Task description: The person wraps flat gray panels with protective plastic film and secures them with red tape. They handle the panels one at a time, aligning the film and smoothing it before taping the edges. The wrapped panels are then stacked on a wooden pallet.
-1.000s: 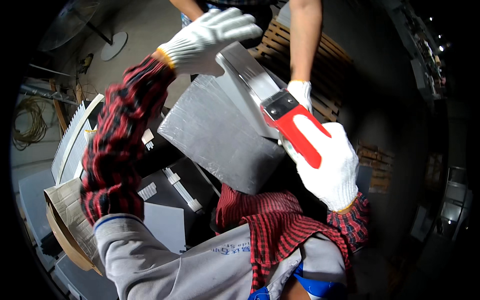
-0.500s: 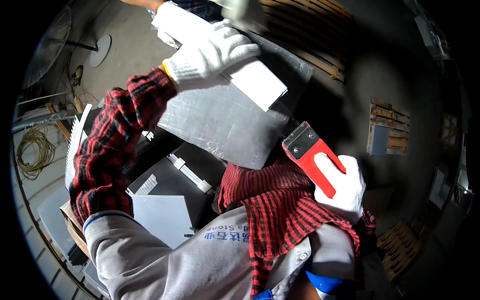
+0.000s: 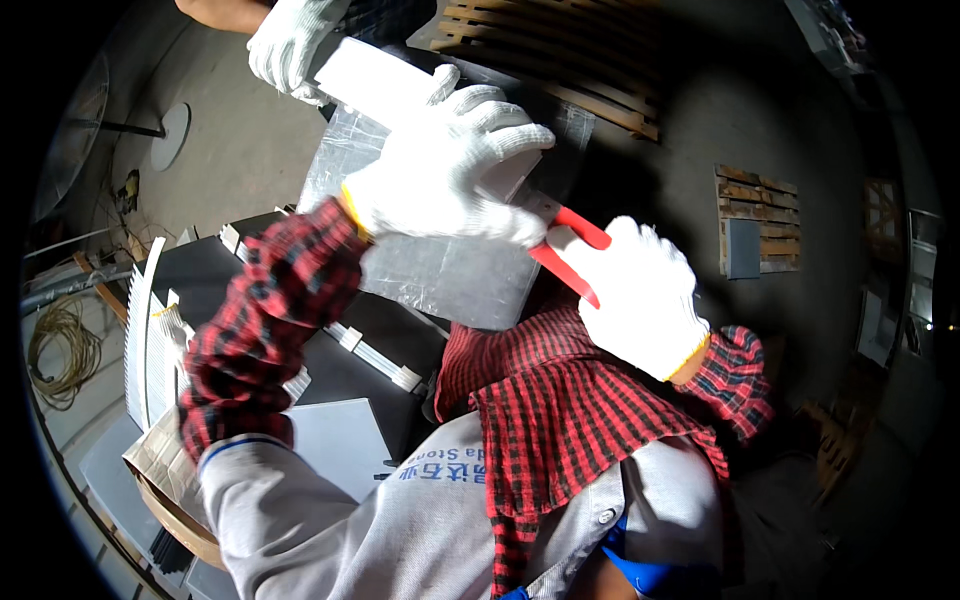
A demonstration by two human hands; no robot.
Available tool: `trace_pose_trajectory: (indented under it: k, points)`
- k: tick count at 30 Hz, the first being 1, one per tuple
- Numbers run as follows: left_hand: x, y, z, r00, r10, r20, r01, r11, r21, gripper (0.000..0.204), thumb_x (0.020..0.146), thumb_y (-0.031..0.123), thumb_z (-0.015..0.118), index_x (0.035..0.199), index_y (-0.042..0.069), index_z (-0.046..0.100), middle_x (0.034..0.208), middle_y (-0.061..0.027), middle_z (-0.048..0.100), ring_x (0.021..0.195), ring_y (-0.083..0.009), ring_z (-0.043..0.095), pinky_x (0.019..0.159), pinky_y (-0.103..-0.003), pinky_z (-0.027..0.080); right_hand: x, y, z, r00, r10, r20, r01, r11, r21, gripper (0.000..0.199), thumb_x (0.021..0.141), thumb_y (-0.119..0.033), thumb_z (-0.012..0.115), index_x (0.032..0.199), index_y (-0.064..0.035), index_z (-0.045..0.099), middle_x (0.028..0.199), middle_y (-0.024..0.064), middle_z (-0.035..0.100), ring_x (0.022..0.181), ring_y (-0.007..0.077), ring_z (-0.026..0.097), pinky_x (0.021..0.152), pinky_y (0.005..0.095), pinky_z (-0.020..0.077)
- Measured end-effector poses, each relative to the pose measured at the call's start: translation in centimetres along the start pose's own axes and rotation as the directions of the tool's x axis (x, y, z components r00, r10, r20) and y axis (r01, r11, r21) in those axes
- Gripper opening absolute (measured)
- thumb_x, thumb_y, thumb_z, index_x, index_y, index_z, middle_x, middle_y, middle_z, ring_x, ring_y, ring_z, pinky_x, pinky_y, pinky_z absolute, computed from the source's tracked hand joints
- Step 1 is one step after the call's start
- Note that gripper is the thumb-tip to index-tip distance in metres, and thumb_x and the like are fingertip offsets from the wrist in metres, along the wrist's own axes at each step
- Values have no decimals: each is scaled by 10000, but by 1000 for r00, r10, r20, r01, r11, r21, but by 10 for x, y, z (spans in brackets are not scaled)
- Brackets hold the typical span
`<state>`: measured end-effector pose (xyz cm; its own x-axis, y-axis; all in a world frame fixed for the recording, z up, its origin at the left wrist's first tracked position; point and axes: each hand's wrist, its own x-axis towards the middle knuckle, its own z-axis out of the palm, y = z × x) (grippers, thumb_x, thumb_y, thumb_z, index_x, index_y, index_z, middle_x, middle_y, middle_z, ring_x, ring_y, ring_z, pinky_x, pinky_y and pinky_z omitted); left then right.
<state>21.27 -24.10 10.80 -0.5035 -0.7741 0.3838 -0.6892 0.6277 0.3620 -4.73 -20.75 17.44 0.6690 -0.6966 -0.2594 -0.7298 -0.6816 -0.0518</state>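
Observation:
A long white bar-shaped piece (image 3: 375, 82) lies slantwise over a grey, film-covered surface (image 3: 450, 275). My left hand (image 3: 440, 165), in a white knitted glove, grips it across the top with its thumb toward me. My right hand (image 3: 645, 290), gloved too, is wrapped round a red-handled tool (image 3: 565, 268). That tool's metal end meets the near end of the white piece, close to my left thumb, and is partly hidden. At the far end, another person's gloved hand (image 3: 290, 50) is on the white piece.
Wooden pallets lie beyond the surface (image 3: 560, 50) and at right (image 3: 760, 225). To my left are a black-topped surface with a bundle of white strips (image 3: 375, 357), a cardboard box (image 3: 165, 470), a coiled hose (image 3: 65, 350) and a stand fan (image 3: 172, 135).
My right hand has carried the red-handled tool up and left to the white piece's near end. My left hand has shifted nearer that end. The other person's hand has moved left onto the far end.

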Motion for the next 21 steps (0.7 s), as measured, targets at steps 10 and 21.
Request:
trace_pose_trajectory:
  k: [10,21]
  points:
    - [-2,10,54,906,35,-421,49,981,187,419,710,200,800,1103,106,690,1053,-79,694,1040,-293,669,934,-484,513,28,-6,88,955,-262,136,256,965,59,207,816,-239,624,891,-84,739,858,165,669,759,316,682,645,461,527]
    - [8,16,63,787,-95,-609,254,950,181,333,584,206,790,877,174,635,926,-1,616,875,-219,621,769,-435,469,111,-61,264,878,-392,276,314,905,287,362,859,-422,596,783,-105,754,769,126,712,762,333,693,756,473,543]
